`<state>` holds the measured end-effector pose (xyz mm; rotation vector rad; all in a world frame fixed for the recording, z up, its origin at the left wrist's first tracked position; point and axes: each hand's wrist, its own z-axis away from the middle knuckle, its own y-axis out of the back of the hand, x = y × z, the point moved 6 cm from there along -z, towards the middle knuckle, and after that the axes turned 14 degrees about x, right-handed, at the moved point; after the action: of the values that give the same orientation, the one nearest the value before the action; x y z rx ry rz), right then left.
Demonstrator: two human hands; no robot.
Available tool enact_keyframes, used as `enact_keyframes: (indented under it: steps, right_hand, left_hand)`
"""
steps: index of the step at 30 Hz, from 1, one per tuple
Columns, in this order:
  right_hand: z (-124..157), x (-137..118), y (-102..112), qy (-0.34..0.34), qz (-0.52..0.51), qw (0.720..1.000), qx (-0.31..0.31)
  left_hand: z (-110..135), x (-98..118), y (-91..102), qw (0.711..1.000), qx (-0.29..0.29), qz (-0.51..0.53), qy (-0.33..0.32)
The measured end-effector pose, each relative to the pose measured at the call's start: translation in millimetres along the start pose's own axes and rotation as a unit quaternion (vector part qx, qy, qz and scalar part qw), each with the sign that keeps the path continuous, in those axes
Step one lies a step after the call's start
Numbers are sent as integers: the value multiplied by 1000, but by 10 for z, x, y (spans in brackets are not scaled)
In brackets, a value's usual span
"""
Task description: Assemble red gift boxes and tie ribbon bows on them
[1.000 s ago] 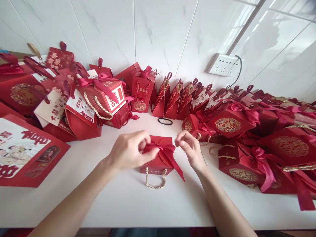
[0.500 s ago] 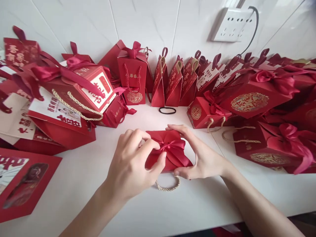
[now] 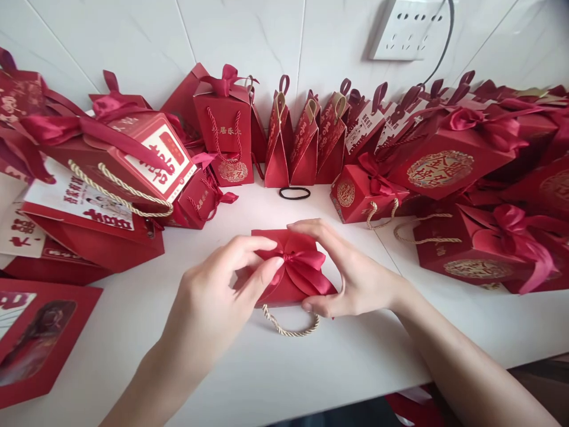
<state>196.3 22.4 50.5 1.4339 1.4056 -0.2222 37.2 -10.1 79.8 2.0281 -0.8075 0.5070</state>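
Observation:
A small red gift box (image 3: 280,292) stands on the white table (image 3: 355,362) in front of me, its folded top facing up. Across that top lies a satin ribbon bow (image 3: 306,262) with its knot in the middle. My left hand (image 3: 213,290) has thumb and forefinger around the bow's left loop, close to the knot; the other fingers curl behind. With the thumb at the near edge and fingers at the far edge, my right hand (image 3: 364,281) grips the box's right side. A twisted cream cord handle (image 3: 291,333) lies out from the near side.
Red gift boxes with ribbons (image 3: 151,160) are heaped on the left. More boxes (image 3: 438,160) crowd the right. Upright triangular boxes (image 3: 278,154) line the tiled wall behind a black elastic loop (image 3: 294,193). A socket panel (image 3: 406,32) is on the wall.
My left thumb and forefinger have shifted left from the knot onto the bow's left loop, and the left hand has turned. The right hand keeps its grip. The whole view has shifted slightly.

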Motion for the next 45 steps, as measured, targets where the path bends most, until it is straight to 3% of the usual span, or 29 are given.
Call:
enact_keyframes:
  steps: [4, 7, 9, 12, 17, 19, 21, 23, 27, 36, 45]
  right_hand:
    - [-2, -17, -11, 3, -10, 1000, -2]
    - [-3, -39, -25, 9, -21, 1000, -3]
    - [-1, -48, -35, 11, -24, 1000, -5]
    - [6, -31, -40, 6, -22, 1000, -8]
    - [20, 48, -5, -17, -52, 998, 10]
    - [12, 93, 89, -54, -91, 991, 82]
    - [21, 152, 202, -117, -95, 974, 172]
    - [37, 174, 239, -176, -69, 961, 201]
    - [27, 107, 109, -220, -62, 967, 113]
    - [76, 227, 98, -313, -12, 948, 48]
    - [10, 201, 104, -265, -81, 958, 75]
  left_hand:
    - [9, -99, -71, 973, -115, 93, 179]
    - [21, -104, -58, 940, -143, 141, 277]
    - [36, -104, -57, 927, -160, 145, 306]
    - [35, -111, -72, 935, -186, 108, 282]
    - [-102, -221, 58, 973, -56, 37, 220]
    - [-120, -275, 32, 975, -83, 33, 205]
    - [-108, -322, -27, 968, -146, 49, 200]
    - [-93, -339, -64, 959, -185, 86, 199]
    - [-64, -336, -116, 947, -212, 130, 205]
    - [-41, -367, -182, 941, -208, 133, 232]
    - [-28, -387, -177, 936, -200, 136, 255]
